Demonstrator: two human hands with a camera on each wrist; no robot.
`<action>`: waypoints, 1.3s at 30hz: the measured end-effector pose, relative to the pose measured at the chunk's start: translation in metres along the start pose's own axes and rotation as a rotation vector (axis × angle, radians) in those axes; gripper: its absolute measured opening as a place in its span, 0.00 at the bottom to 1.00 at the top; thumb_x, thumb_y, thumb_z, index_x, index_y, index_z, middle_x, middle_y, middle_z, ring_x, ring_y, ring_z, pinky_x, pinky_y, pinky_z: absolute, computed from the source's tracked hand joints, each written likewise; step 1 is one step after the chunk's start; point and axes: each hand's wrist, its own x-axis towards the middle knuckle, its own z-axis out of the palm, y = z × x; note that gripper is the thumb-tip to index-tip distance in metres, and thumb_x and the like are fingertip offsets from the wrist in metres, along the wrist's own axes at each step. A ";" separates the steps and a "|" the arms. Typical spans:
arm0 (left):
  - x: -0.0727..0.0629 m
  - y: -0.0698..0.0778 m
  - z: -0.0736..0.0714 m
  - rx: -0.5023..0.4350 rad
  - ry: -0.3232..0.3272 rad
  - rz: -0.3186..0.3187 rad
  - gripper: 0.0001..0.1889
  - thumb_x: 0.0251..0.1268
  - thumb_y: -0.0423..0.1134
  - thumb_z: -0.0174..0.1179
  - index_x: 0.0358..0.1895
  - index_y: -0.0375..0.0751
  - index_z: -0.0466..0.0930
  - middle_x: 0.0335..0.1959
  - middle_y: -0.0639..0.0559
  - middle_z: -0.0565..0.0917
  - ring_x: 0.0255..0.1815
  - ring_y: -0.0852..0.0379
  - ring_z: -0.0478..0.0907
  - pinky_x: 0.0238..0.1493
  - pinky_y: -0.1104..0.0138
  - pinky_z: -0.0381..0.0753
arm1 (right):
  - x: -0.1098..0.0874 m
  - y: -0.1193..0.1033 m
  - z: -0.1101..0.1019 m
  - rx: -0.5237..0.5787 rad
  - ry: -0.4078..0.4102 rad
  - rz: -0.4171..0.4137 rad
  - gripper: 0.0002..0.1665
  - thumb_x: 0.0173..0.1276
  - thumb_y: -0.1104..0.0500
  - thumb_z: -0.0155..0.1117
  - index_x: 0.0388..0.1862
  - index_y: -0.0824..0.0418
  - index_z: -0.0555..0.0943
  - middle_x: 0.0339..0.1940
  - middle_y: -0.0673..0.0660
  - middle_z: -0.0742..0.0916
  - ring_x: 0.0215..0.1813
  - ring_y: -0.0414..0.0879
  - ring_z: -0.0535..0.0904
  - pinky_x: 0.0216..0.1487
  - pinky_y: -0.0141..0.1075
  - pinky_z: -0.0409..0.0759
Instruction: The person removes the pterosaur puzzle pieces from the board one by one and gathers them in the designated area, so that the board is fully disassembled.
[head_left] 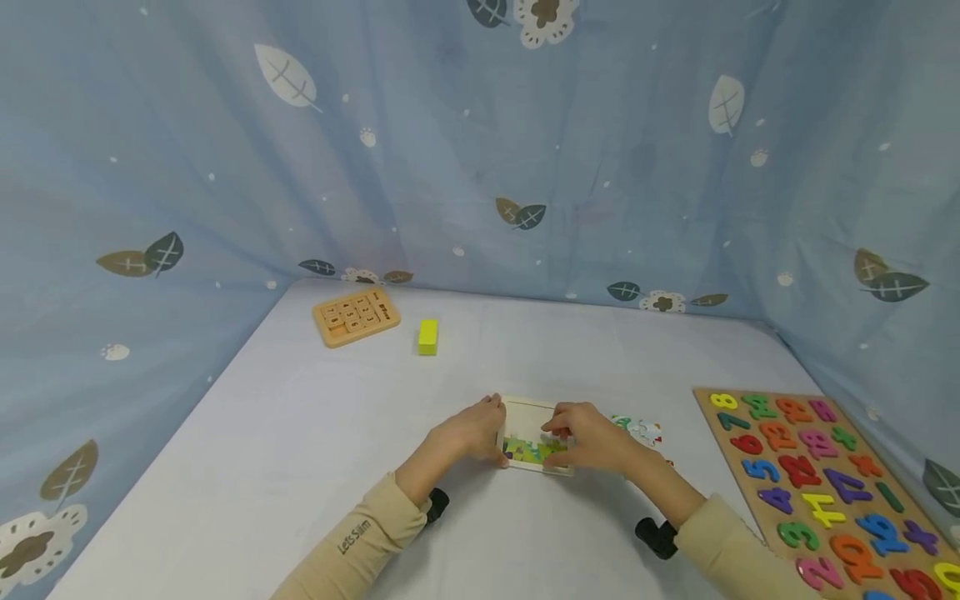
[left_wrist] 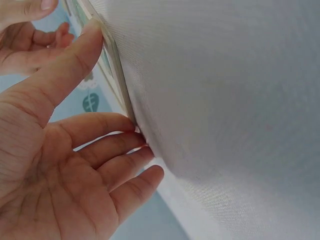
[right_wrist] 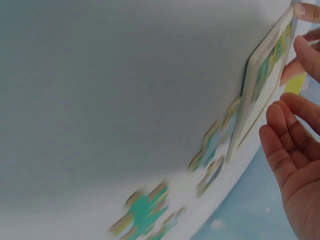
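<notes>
A shallow wooden puzzle tray [head_left: 525, 406] lies in front of me, a strip of green picture pieces [head_left: 528, 450] along its near side. My left hand [head_left: 476, 429] holds the tray's left side, thumb at the near corner and fingertips toward the far corner, as the left wrist view shows. Over the tray's right part is my right hand [head_left: 592, 437], its thumb low by the green pieces. Its fingers [right_wrist: 280, 142] are loosely bent with nothing between them and the thumb. Loose jigsaw pieces [head_left: 639, 430] lie right of the tray, partly hidden by the right forearm.
A wooden number slide puzzle [head_left: 356, 315] and a yellow block [head_left: 427, 337] stand at the back left. On the right lies a large board of colourful numbers [head_left: 810, 467]. Blue patterned cloth [head_left: 450, 167] rises behind the white table [head_left: 300, 433].
</notes>
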 end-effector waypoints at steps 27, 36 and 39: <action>0.003 -0.005 0.001 0.033 0.031 0.084 0.44 0.49 0.47 0.74 0.66 0.25 0.66 0.71 0.32 0.64 0.73 0.40 0.61 0.72 0.57 0.66 | 0.031 -0.028 0.024 0.008 -0.072 -0.035 0.18 0.51 0.61 0.77 0.41 0.63 0.83 0.33 0.49 0.79 0.33 0.38 0.69 0.33 0.27 0.70; 0.001 -0.004 -0.001 0.033 0.033 0.078 0.43 0.49 0.47 0.74 0.65 0.26 0.67 0.71 0.32 0.64 0.73 0.40 0.61 0.72 0.56 0.65 | 0.031 -0.025 0.027 0.071 -0.030 -0.002 0.14 0.52 0.59 0.76 0.36 0.60 0.81 0.27 0.48 0.80 0.29 0.37 0.70 0.29 0.27 0.72; 0.002 -0.004 -0.001 0.031 0.026 0.063 0.43 0.49 0.47 0.74 0.66 0.27 0.66 0.71 0.33 0.64 0.74 0.41 0.61 0.73 0.56 0.64 | 0.031 -0.023 0.028 0.083 -0.009 -0.006 0.12 0.53 0.60 0.75 0.35 0.60 0.81 0.24 0.49 0.80 0.26 0.36 0.70 0.27 0.27 0.71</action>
